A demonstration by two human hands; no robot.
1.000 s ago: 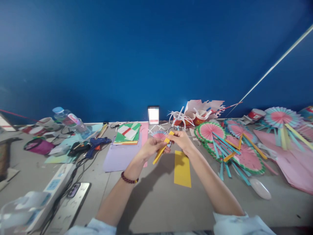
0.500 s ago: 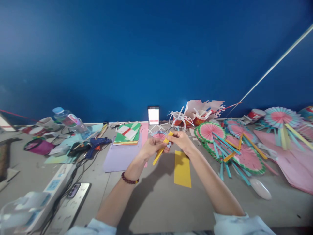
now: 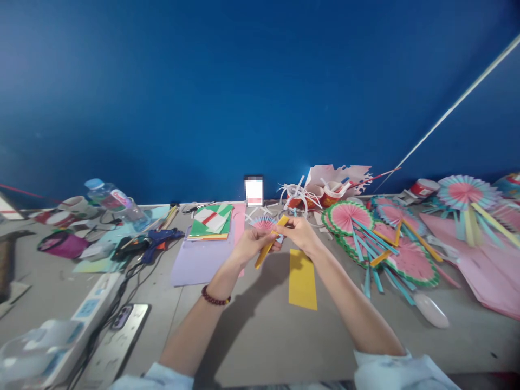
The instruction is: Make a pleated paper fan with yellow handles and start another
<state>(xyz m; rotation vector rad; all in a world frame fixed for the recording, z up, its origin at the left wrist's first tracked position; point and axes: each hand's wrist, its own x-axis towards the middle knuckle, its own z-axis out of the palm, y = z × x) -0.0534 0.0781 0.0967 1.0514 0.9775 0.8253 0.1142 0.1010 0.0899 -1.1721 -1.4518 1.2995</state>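
A narrow folded strip of yellow paper [image 3: 265, 254] is pinched between both hands above the middle of the table. My left hand [image 3: 254, 244] grips its middle, and my right hand [image 3: 298, 233] holds its upper end with thumb and fingers. The strip slants from upper right to lower left. Below my right wrist a flat yellow paper sheet [image 3: 303, 281] lies on the table. Just behind my hands sits a small pleated paper fan [image 3: 263, 222] in pink and blue, partly hidden by the fingers.
Watermelon-patterned paper fans [image 3: 351, 216] with teal strips lie at right, near pink paper [image 3: 483, 265]. On the left are purple paper [image 3: 199, 262], a blue glue gun [image 3: 156, 244], a bottle [image 3: 117, 200], a power strip [image 3: 87, 311] and a phone [image 3: 122, 336]. Paper cups [image 3: 333, 192] stand by the wall.
The yellow strip has tilted slightly and its lower end sits a little higher. Both hands keep their grip in nearly the same place. The view has shifted very slightly.
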